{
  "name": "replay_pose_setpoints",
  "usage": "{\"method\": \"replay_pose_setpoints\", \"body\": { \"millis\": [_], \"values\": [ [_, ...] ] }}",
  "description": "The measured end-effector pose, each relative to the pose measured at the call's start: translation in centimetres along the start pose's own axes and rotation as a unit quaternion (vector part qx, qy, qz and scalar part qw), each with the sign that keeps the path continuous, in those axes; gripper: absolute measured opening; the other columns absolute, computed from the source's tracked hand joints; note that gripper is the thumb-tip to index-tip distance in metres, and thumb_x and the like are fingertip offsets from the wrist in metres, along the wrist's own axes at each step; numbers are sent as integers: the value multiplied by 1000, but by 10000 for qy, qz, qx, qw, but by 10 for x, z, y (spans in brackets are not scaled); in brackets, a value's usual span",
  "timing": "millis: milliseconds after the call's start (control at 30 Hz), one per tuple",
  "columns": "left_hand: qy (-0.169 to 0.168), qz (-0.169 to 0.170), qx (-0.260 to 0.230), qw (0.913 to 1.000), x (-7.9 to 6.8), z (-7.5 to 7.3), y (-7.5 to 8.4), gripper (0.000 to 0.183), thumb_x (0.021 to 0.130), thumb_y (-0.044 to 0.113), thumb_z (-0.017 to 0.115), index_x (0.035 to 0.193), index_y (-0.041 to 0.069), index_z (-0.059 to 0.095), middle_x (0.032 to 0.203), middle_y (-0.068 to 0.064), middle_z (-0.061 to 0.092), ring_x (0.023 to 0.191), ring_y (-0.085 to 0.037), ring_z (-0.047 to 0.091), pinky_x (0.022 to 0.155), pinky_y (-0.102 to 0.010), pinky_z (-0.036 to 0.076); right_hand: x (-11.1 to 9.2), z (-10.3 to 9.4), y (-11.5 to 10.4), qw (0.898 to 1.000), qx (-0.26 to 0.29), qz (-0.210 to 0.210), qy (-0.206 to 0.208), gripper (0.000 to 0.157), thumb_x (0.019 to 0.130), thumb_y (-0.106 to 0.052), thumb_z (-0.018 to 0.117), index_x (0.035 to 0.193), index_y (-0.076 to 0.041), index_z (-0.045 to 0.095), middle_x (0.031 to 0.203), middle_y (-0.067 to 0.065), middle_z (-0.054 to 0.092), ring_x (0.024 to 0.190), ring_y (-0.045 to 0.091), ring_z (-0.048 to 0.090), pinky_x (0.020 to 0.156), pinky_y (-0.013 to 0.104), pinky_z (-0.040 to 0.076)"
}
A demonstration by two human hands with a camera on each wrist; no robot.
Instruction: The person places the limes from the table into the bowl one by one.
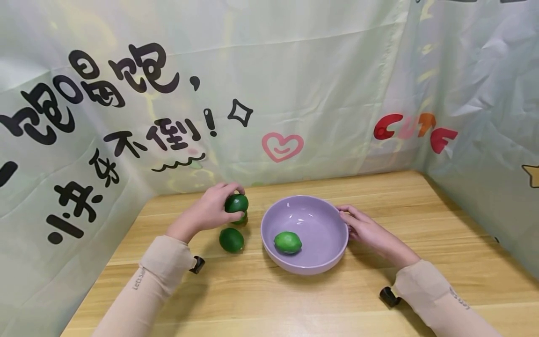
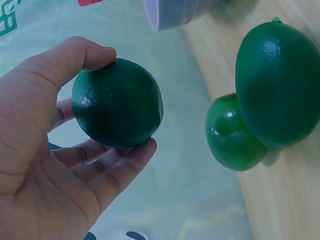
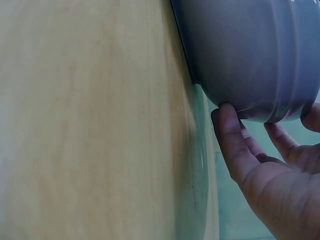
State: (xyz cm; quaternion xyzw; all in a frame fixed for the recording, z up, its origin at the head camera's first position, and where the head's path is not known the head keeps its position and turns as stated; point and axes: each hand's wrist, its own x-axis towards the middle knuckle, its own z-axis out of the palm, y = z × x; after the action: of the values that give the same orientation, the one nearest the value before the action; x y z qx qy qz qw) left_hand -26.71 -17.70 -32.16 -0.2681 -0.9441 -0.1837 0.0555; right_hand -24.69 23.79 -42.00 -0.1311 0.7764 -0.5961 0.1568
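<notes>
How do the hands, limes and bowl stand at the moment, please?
Left hand gripping one lime; right hand touching side of bowl. Another lime in bowl, two limes on table. No obstruction visible between held lime and bowl.

Left grip point(image 1: 216, 206) holds green lime point(image 1: 236, 202); right grip point(image 1: 367, 229) touches purple bowl point(image 1: 320, 229).

Bowl point(image 1: 322, 222) on the bench point(image 1: 269, 299), one lime point(image 1: 288, 242) inside, right hand point(image 1: 365, 228) at its right! Left of it, a front lime point(image 1: 231, 240), a rear lime point(image 1: 242, 219) behind, the held lime point(image 1: 236, 203) above that.
</notes>
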Motion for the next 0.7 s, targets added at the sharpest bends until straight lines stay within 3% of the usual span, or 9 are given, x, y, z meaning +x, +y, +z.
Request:
{"method": "replay_pose_setpoints", "body": {
  "millis": [267,433,700],
  "values": [
    [-125,100,12,9999,4,2,12,47,88,26,84,130,15,64,120,-14,65,105,-31,64,85,-45,61,-1,0,-1,9999,-44,96,36,56,119,-35,35,160,3,31,164,34,38,147,42,51,114,39,52],
    [-173,228,4,9996,7,4,17,47,89,27,84,130,15,64,123,-15,65,107,-31,65,85,-44,61,-1,0,-1,9999,-26,99,39,56,119,-35,35,160,3,31,164,33,38,144,38,53,109,32,52],
    [-279,199,9,9994,10,8,27,48,90,29,83,132,18,64,131,-14,64,112,-31,65,88,-44,61,0,0,0,10000,11,53,13,56,119,-34,36,160,3,31,164,33,37,144,37,53,107,29,53]
  ]
}}
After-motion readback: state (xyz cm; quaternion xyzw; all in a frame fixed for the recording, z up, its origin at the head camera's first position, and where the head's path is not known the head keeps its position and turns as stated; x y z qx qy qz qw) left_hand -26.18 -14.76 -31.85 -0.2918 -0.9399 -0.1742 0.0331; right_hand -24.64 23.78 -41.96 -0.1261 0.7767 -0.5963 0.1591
